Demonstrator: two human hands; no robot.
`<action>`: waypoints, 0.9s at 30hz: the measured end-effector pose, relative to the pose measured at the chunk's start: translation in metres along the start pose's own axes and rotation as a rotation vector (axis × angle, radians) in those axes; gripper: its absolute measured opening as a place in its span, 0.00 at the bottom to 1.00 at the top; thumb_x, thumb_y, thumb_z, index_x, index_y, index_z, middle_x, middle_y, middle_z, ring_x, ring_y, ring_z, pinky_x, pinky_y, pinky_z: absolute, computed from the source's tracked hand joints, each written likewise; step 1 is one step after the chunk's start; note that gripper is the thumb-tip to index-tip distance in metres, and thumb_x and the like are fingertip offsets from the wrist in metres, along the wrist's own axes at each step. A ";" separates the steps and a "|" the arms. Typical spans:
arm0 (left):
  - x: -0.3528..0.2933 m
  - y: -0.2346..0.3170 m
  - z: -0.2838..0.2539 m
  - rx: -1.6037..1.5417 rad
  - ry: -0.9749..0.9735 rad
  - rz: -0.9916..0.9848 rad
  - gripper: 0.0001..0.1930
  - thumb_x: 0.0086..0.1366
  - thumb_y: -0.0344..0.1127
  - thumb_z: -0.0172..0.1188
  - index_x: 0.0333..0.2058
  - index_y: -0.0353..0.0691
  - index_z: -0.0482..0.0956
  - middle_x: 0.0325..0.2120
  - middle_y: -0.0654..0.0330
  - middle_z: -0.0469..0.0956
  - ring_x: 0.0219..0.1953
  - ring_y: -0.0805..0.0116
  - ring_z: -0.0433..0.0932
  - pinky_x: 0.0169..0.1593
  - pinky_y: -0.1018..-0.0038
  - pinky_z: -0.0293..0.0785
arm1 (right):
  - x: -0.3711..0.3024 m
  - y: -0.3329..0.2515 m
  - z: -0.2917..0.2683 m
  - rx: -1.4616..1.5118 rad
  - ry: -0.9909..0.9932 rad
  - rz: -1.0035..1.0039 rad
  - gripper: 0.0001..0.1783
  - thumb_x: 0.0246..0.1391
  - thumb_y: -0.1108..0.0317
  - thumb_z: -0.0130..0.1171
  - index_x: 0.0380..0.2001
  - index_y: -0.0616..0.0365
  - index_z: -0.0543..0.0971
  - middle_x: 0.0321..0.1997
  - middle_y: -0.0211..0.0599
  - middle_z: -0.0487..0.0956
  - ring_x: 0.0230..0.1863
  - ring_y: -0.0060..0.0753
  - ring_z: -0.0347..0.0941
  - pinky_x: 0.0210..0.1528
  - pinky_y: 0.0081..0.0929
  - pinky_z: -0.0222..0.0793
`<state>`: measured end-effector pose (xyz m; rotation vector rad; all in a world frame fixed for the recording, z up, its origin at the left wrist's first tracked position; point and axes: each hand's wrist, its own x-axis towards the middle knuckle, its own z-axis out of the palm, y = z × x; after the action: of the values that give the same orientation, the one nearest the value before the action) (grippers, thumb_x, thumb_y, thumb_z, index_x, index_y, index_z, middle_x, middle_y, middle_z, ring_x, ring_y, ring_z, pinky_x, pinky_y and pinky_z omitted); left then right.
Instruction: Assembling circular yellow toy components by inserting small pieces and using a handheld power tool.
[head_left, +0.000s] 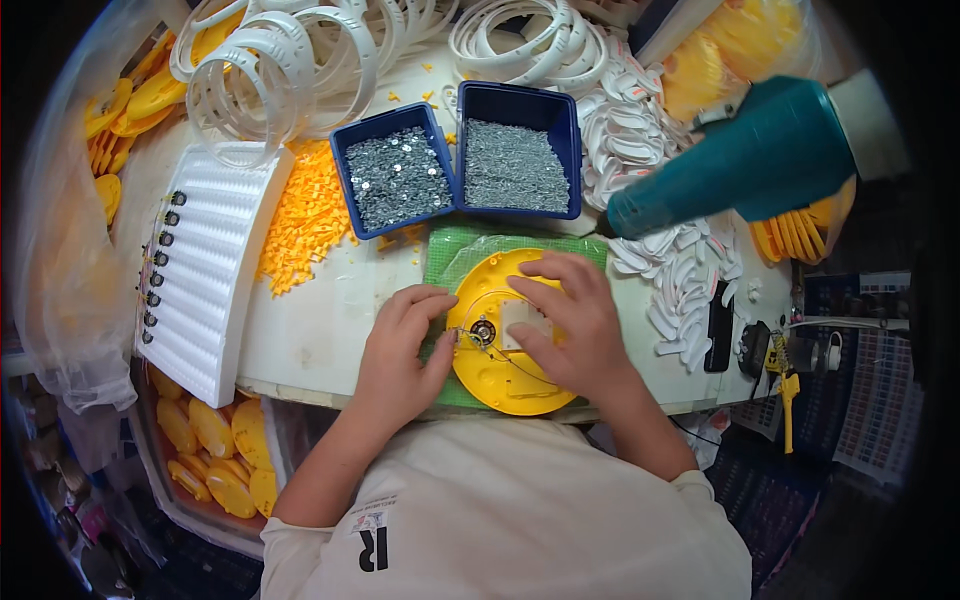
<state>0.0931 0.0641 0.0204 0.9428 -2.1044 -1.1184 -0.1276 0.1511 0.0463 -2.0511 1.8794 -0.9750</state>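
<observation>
A round yellow plastic housing (pixel 515 390) lies on a green mat (pixel 440 255) in front of me. Left of its middle sits a small black round part (pixel 483 332) with thin wires (pixel 500 357) running from it. Beside that is a white square block (pixel 525 320). My left hand (pixel 405 345) is at the housing's left rim, thumb and fingers closed around a thin wire end. Over the right side reaches my right hand (pixel 575 325), its fingers spread and its thumb on the white block. The palm hides part of the housing.
Two blue bins (pixel 392 180) (pixel 520 150) of small metal parts stand behind the mat. Orange pieces (pixel 303 215) and a white foam tray (pixel 215 270) lie left. White curved parts (pixel 680 290), a teal tapered tool (pixel 740 155) and a black phone (pixel 719 328) are right. White rings (pixel 525 45) lie behind.
</observation>
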 end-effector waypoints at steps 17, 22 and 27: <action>0.010 -0.013 0.005 0.163 -0.175 0.288 0.18 0.57 0.17 0.57 0.45 0.40 0.84 0.43 0.57 0.85 0.61 0.46 0.76 0.66 0.53 0.66 | -0.021 0.074 -0.030 -0.180 0.219 0.188 0.16 0.55 0.66 0.70 0.47 0.57 0.86 0.49 0.43 0.82 0.54 0.50 0.77 0.58 0.45 0.73; 0.001 -0.017 0.020 0.075 -0.092 0.235 0.19 0.57 0.15 0.54 0.45 0.39 0.83 0.43 0.55 0.84 0.60 0.43 0.76 0.65 0.55 0.68 | 0.017 0.139 -0.052 -0.396 0.270 0.211 0.17 0.55 0.71 0.68 0.48 0.58 0.85 0.46 0.45 0.81 0.50 0.55 0.76 0.55 0.46 0.73; -0.002 -0.023 0.020 0.054 -0.048 0.237 0.20 0.57 0.14 0.53 0.46 0.38 0.83 0.43 0.54 0.84 0.59 0.43 0.76 0.65 0.56 0.68 | 0.038 0.154 -0.060 -0.535 0.183 0.107 0.11 0.51 0.74 0.67 0.40 0.51 0.87 0.43 0.34 0.81 0.49 0.45 0.77 0.51 0.43 0.74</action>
<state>0.0864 0.0661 -0.0093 0.6748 -2.2271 -0.9759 -0.2887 0.1046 0.0198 -2.1493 2.5413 -0.7057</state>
